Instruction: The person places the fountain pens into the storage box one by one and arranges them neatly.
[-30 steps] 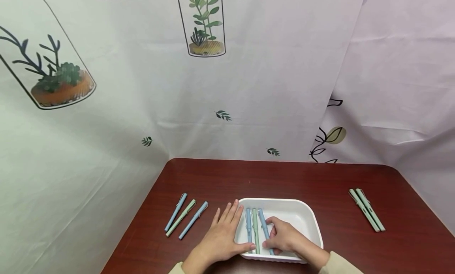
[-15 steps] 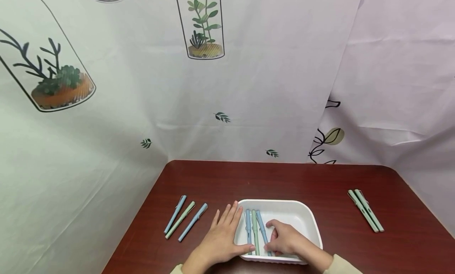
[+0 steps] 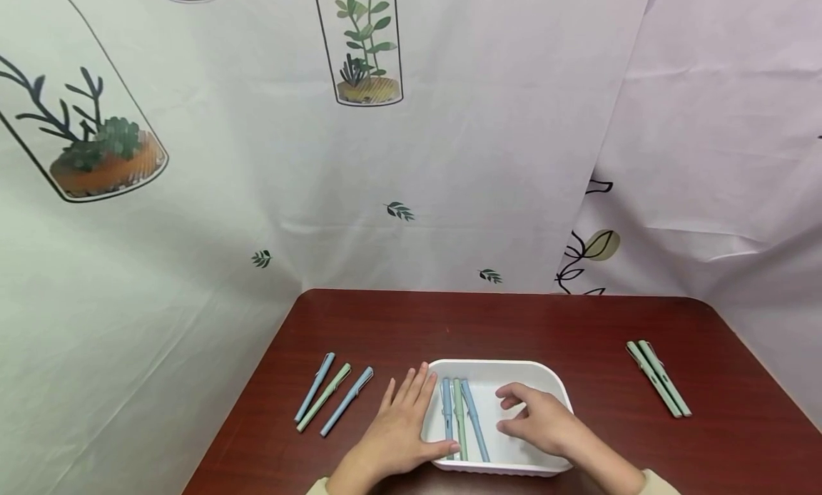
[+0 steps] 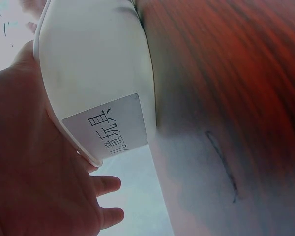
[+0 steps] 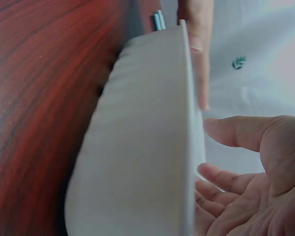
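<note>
A white plastic tray [image 3: 520, 370] stands near the table's front edge. Inside its left part lie three capped pens side by side: a blue pen [image 3: 447, 409], a green pen [image 3: 459, 413] and a slightly slanted blue pen [image 3: 474, 420]. My left hand [image 3: 401, 427] rests on the tray's left rim, fingers spread straight and thumb reaching over the front corner. In the left wrist view the same hand lies along the tray's labelled outer wall [image 4: 93, 59]. My right hand [image 3: 539, 420] hovers over the tray's right part, fingers loosely bent and apart from the thumb, holding nothing.
On the table [image 3: 514, 324], left of the tray, lie a blue pen [image 3: 315, 386], a green pen [image 3: 324, 397] and another blue pen [image 3: 347, 401]. Two green pens [image 3: 658, 379] lie together at the right. A patterned cloth [image 3: 449, 160] hangs behind the table.
My right hand has let go of the slanted blue pen, which shifted slightly left in the tray, and has lifted away to the right. My left hand has stayed at the rim.
</note>
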Demonstrator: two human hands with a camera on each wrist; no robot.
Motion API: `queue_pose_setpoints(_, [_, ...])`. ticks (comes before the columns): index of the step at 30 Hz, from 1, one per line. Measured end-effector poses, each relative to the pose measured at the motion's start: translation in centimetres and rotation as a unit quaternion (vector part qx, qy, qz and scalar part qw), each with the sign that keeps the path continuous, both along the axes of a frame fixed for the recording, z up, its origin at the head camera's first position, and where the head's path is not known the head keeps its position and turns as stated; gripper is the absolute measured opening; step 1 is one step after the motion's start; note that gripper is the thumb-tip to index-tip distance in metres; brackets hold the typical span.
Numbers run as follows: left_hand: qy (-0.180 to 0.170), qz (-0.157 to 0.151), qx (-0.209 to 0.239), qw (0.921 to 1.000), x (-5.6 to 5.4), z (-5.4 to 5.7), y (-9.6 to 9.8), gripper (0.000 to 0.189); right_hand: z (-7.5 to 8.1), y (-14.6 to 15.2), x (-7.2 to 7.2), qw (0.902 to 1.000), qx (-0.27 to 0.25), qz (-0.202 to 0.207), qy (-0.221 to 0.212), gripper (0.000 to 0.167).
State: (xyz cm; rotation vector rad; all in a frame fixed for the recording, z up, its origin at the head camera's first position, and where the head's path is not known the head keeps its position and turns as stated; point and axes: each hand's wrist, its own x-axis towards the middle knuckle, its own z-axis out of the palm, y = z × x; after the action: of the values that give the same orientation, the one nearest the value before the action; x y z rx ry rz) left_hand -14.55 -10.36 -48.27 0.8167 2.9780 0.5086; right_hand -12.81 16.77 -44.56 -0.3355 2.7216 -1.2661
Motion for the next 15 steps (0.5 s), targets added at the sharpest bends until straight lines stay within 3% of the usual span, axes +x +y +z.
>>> queue_pose_setpoints(15, [0.004,0.000,-0.007,1.0000,0.0,-0.1,0.0,0.109,2.7,5.1,0.9,0.9983,0.019,-0.054,-0.005,0.049])
